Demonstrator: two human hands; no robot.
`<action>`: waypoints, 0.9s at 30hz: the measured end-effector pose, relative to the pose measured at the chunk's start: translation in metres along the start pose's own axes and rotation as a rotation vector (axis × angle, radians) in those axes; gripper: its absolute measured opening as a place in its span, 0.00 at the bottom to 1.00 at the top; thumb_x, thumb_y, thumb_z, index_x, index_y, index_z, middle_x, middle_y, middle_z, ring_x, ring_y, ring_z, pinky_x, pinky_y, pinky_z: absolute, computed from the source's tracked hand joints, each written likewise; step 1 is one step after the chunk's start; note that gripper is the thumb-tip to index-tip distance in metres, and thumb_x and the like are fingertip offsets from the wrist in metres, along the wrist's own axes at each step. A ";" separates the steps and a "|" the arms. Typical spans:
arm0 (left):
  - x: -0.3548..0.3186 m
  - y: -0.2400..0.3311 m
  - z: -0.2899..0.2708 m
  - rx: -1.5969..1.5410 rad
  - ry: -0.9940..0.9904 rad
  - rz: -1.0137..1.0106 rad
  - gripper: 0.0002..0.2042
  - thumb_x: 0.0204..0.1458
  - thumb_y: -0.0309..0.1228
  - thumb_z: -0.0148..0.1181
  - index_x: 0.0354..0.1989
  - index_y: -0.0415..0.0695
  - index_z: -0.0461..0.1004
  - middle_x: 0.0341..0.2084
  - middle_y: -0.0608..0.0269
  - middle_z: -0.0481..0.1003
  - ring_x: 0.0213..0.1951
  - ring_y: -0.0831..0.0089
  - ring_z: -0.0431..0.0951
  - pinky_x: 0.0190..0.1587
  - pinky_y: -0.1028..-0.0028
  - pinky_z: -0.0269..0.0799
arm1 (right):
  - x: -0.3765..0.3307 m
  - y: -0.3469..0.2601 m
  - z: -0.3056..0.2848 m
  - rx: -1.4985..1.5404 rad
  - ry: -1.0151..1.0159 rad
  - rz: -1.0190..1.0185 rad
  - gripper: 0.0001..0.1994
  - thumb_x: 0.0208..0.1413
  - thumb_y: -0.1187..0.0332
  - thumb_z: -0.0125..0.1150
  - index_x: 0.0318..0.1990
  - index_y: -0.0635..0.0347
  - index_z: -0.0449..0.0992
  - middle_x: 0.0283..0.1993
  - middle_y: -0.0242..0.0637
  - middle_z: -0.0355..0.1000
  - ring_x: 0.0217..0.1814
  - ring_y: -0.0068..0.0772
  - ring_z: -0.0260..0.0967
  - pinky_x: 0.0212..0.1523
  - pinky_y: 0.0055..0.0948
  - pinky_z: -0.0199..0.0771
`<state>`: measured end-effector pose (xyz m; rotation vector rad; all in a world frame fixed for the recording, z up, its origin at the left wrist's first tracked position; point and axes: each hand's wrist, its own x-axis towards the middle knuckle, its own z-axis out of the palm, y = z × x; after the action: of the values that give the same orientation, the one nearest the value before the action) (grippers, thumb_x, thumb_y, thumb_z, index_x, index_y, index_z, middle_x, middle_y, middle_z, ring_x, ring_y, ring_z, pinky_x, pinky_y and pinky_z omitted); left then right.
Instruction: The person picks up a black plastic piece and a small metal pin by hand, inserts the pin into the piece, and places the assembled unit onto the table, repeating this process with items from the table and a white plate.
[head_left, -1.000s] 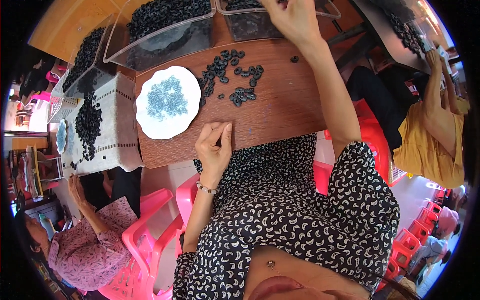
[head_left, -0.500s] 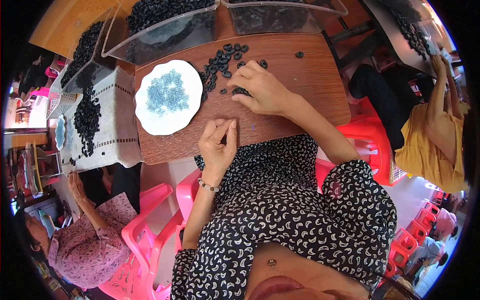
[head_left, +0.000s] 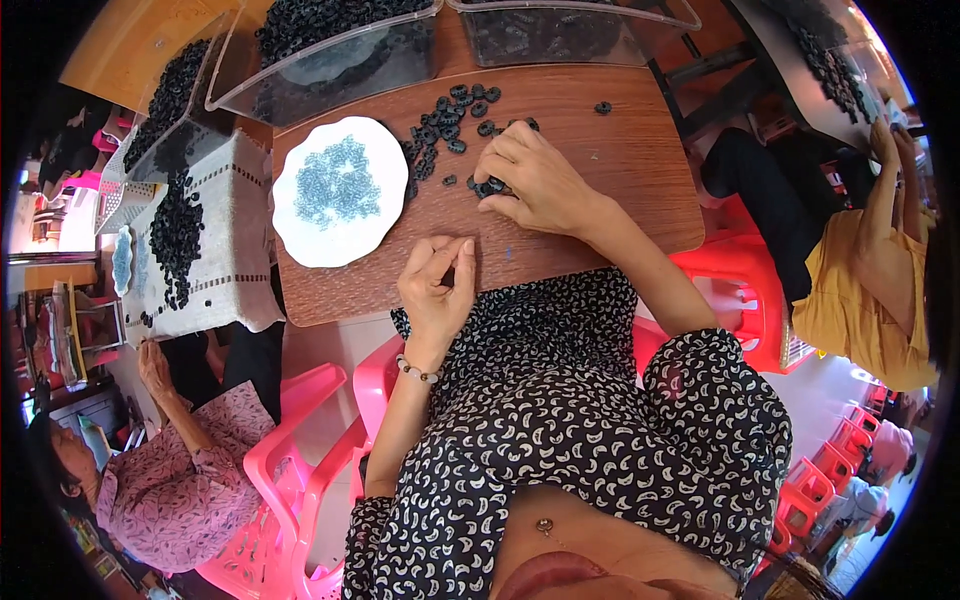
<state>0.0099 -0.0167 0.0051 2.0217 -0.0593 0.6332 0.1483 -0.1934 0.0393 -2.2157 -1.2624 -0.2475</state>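
My left hand [head_left: 437, 288] rests at the near edge of the brown table [head_left: 590, 235], thumb and fingers pinched together; what they hold, if anything, is hidden. Farther right, my right hand [head_left: 537, 185] curls over a few small black ring-shaped parts [head_left: 489, 187], its thumb on their near side. Beyond it to the left lies a loose pile of the same black rings [head_left: 437, 128]. A white scalloped plate [head_left: 295, 232] sits left of the pile and carries many small clear pieces [head_left: 338, 185].
Clear plastic bins [head_left: 330, 75] of black rings stand along the table's far side. To the left, a cloth-covered table [head_left: 247, 215] bears another black heap [head_left: 175, 240], and a person in a pink patterned shirt [head_left: 185, 485] sits there. A person in yellow [head_left: 860, 290] works at right.
My right hand has shifted slightly right, and more of the black rings under its fingers now shows. The left hand keeps its pinch in nearly the same place.
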 end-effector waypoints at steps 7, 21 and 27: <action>0.007 0.003 -0.013 -0.223 -0.100 -0.222 0.11 0.59 0.28 0.67 0.47 0.37 0.84 0.36 0.62 0.79 0.33 0.78 0.75 0.38 0.79 0.72 | 0.002 -0.022 -0.012 0.185 0.158 -0.130 0.16 0.45 0.64 0.77 0.40 0.56 0.78 0.46 0.33 0.75 0.51 0.43 0.66 0.53 0.38 0.69; -0.005 0.002 -0.030 -0.740 -0.182 -0.565 0.15 0.60 0.29 0.67 0.54 0.36 0.80 0.45 0.57 0.81 0.39 0.80 0.80 0.42 0.79 0.76 | 0.003 -0.039 0.002 0.412 0.051 -0.237 0.18 0.45 0.66 0.77 0.45 0.54 0.81 0.47 0.28 0.77 0.49 0.40 0.66 0.50 0.36 0.70; -0.010 -0.010 -0.034 -0.660 -0.082 -0.508 0.14 0.60 0.28 0.67 0.52 0.35 0.81 0.41 0.61 0.81 0.37 0.80 0.79 0.41 0.79 0.75 | 0.031 -0.037 -0.006 0.452 -0.022 -0.189 0.17 0.49 0.63 0.77 0.45 0.57 0.82 0.43 0.33 0.80 0.46 0.38 0.70 0.49 0.36 0.72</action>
<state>-0.0100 0.0145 0.0053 1.3408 0.1729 0.1658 0.1349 -0.1597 0.0718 -1.7243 -1.3841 -0.0049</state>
